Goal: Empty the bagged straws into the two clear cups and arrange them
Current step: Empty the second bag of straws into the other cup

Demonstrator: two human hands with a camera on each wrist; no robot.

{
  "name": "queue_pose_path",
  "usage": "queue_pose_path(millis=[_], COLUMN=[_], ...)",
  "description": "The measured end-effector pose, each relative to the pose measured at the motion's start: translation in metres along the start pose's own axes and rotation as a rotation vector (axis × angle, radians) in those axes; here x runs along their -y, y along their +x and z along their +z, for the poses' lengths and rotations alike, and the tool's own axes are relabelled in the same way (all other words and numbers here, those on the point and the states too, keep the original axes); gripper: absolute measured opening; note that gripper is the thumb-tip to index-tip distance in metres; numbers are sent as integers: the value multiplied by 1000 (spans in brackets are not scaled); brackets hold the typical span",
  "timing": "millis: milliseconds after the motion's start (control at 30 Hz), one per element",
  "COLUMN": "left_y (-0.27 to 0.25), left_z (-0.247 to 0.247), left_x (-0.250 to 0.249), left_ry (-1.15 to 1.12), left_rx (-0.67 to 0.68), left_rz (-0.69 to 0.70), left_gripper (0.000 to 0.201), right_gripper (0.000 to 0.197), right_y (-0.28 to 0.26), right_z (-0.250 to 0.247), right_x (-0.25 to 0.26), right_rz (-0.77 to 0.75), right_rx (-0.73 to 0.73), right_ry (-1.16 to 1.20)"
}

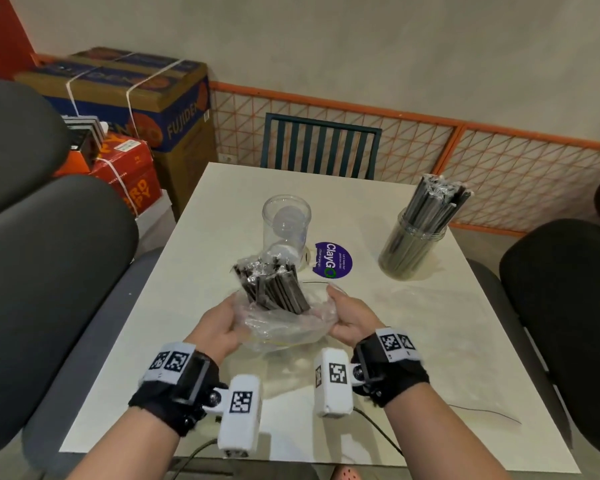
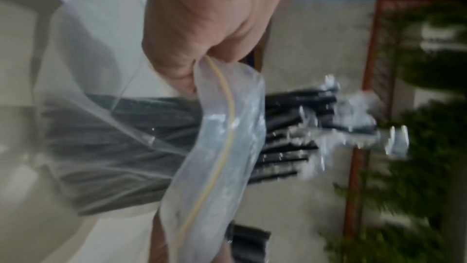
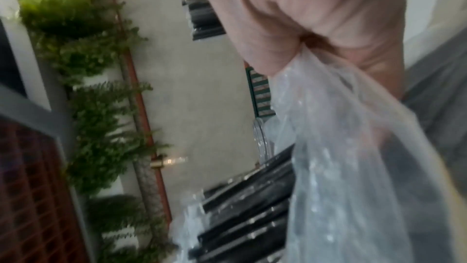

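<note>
Two hands (image 1: 222, 323) (image 1: 352, 317) grip one bag (image 1: 291, 327); two cups (image 1: 286, 223) (image 1: 409, 247).

Both hands, left hand (image 1: 219, 327) and right hand (image 1: 349, 315), grip the clear bag (image 1: 288, 325) above the counter (image 1: 413, 341); bundled straws (image 1: 272, 287) protrude. Empty cup (image 1: 286, 230) beyond; filled cup (image 1: 411, 247) far right.

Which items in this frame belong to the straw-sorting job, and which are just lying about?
Job:
plastic bag, gripped by left hand and right hand
bagged straws
empty cup
filled cup

Lying about:
purple sticker
cardboard boxes
slatted chair
</note>
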State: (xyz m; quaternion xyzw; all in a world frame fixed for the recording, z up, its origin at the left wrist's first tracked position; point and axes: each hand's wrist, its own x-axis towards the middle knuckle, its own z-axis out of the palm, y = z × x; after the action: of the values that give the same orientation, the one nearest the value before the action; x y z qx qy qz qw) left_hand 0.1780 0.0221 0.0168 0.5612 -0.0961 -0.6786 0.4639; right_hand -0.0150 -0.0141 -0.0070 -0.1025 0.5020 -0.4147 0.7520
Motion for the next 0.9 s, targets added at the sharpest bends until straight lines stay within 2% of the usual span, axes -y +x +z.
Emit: queue_pose_path(millis=[33, 100, 133, 167, 233, 300, 333, 367, 400, 467, 533, 600, 667, 733, 767, 833, 900], left_y=[2, 5, 0, -2, -14, -17, -17, -13, -7, -1, 0, -2, -2, 3, 3, 2, -3], left_z=[-1, -4, -7, -10, -12, -12, -13, -15, -16, -21, -22, -20, -19, -20, -18, -14, -4], left_x=[0, -2, -3, -3, -3, -3, -3, -2, 0, 6, 13, 15, 9, 5, 3, 1, -1], left_ry=[0, 85, 164, 202, 199, 73, 19, -40, -127, -261, -324, -272, -135, 12, 95, 181, 226], left_rx=[-62, -190, -219, -190, -49, 82, 121, 115, 93, 120, 193, 225, 251, 278, 248, 140, 70], left_rz=[20, 90, 115, 103, -25, -179, -212, -214, -208, -205, -201, -169, -141, -150, -148, -99, -25], left_gripper=[32, 46, 46, 41, 25, 13, 12, 16, 23, 36, 27, 12, 24, 38, 37, 21, 10], right_gripper=[22, 33, 36, 38, 37, 19, 11, 12, 14, 17, 24, 46, 66, 58, 52, 43, 21], right_y=[1, -2, -4, -7, -14, -19, -20, -21, -20, -17, -8, 2, 0, -11, -14, -17, -19], right_z=[2, 4, 5, 6, 9, 12, 12, 12, 11, 6, -1, -9, -8, 2, 3, 5, 8], right_x=[-1, 1, 3, 5, 2, -5, -9, -10, -9, -5, -6, -9, -7, -1, 1, 0, 0], right_rz=[-11, -44, -73, -115, -215, -310, -326, -329, -276, -99, 42, 63, 135, 117, 78, 11, -51], right_rx=[22, 106, 147, 195, 190, 105, 69, 27, 8, -12, -74, -122, 11, 150, 164, 95, -18], right_ry=[25, -3, -38, -81, -236, -455, -536, -588, -552, -334, -233, -247, -214, -358, -430, -489, -496])
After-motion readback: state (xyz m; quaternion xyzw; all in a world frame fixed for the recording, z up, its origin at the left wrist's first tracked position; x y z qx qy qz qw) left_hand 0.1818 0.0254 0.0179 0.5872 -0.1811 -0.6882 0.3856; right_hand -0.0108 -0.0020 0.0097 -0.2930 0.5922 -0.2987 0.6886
